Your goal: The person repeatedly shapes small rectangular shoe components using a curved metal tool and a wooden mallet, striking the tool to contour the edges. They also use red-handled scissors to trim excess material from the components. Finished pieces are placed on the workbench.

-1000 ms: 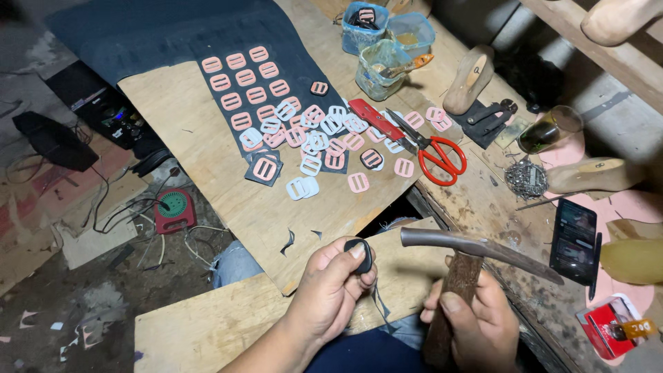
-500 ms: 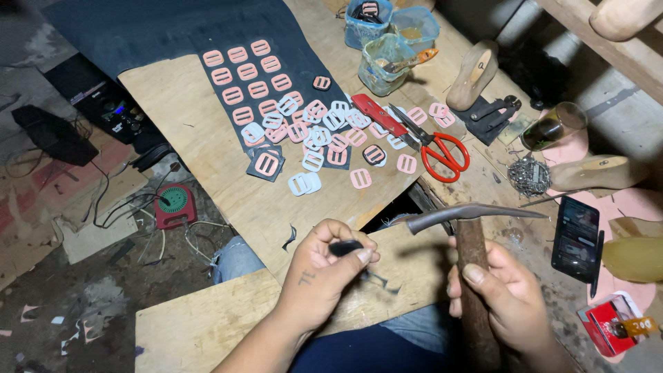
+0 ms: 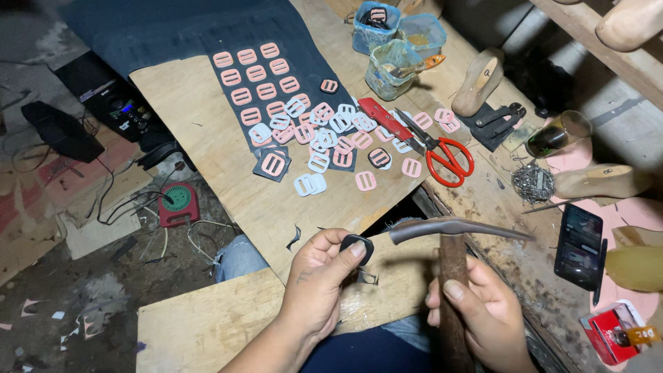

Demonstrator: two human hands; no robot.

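Left hand (image 3: 318, 276) pinching a dark buckle (image 3: 356, 247) btwn thumb & fingers; right hand (image 3: 480, 314) wrapped round hammer (image 3: 449, 231), head just beside buckle, over wooden tabletop (image 3: 228, 173).

Plywood bench (image 3: 207, 131), dark cloth (image 3: 173, 34), pink buckles (image 3: 290, 110), red scissors (image 3: 449, 155), phone (image 3: 579, 245)
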